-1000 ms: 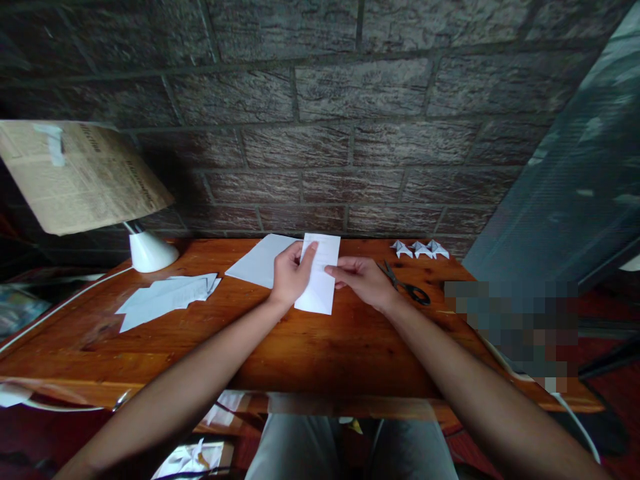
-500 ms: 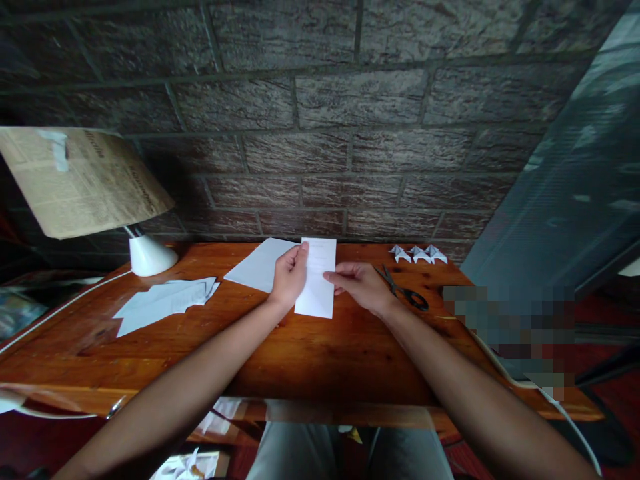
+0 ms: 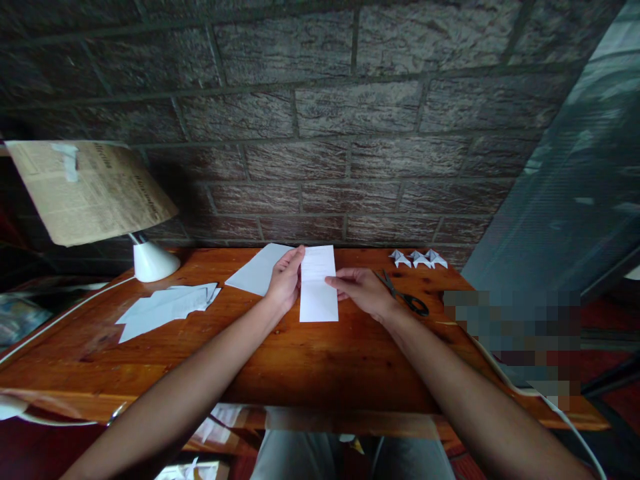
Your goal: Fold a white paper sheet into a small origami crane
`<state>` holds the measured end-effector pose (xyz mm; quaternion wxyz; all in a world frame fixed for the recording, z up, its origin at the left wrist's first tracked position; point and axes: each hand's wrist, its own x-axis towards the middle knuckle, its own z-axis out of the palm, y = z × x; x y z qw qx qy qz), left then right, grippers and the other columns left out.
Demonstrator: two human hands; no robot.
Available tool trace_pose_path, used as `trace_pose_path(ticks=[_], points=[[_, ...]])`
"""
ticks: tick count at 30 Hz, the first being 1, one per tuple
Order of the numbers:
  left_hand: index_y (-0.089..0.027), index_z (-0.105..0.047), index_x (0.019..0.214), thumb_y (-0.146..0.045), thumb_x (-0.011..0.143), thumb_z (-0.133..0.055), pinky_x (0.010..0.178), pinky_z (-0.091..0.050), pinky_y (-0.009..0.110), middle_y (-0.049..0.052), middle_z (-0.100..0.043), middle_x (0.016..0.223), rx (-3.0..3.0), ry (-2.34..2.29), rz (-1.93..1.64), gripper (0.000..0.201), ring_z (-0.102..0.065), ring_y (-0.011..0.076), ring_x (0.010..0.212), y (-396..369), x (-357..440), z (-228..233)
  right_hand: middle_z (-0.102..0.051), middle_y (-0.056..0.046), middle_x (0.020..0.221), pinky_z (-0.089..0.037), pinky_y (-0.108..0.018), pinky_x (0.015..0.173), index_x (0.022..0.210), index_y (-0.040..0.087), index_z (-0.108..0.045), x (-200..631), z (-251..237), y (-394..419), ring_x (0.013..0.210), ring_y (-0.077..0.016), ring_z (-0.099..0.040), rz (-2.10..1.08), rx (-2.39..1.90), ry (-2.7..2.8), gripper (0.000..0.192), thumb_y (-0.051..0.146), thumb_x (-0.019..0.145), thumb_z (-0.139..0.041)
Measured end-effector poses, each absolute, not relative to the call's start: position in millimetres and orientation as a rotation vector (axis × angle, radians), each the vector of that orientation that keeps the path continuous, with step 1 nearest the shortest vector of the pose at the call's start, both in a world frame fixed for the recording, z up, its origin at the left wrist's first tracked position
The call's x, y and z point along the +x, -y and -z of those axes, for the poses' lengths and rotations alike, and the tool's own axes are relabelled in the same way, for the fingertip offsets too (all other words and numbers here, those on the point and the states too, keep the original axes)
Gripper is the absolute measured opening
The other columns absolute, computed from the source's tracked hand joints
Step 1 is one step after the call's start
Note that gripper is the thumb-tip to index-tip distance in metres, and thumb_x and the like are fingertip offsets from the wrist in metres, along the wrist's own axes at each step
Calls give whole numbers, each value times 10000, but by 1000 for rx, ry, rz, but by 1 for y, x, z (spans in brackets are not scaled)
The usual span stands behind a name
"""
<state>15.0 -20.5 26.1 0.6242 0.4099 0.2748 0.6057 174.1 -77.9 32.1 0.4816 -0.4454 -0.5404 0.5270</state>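
We see a narrow folded paper strip (image 3: 319,287) lying flat on the desk (image 3: 310,360). The left hand (image 3: 285,283) presses its left edge, fingers extended, its grip unclosed; the right hand (image 3: 363,292) pinches the right edge (scissors (image 3: 405,297) lie just beside it).

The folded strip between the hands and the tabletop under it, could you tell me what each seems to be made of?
The folded strip looks like thin, matte white paper, lying flat with a crisp edge. The tabletop appears to be varnished reddish wood: grain, dark knots and a soft sheen show.
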Motion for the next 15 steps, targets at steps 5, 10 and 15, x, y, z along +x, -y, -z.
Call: trace_pose_path(ticks=[5, 10, 15], points=[[-154, -655, 806, -470, 594, -853, 692, -517, 257, -6, -690, 713, 999, -665, -1336, 429, -635, 116, 666, 18, 11, -24, -751, -29, 821, -501, -269, 693, 799, 174, -755, 178, -29, 76, 717, -142, -644, -1202, -1088, 1284, 306, 447, 663, -788], [-147, -645, 715, -420, 578, -869, 673, -518, 221, -36, -637, 646, 1119, -693, -1309, 379, -604, 87, 644, 20, 13, -17, -755, -37, 855, -481, -275, 667, 899, 177, -741, 181, -28, 72, 693, -152, -639, -1055, -1076, 1181, 343, 455, 699, -759], [-146, -698, 774, -439, 613, -845, 671, -528, 242, 17, -712, 734, 1262, -711, -1248, 365, -635, 122, 693, 29, 19, -17, -732, -26, 782, -439, -259, 584, 882, 181, -730, 186, -28, 69, 608, -135, -587, -929, -1109, 1165, 354, 499, 726, -724]])
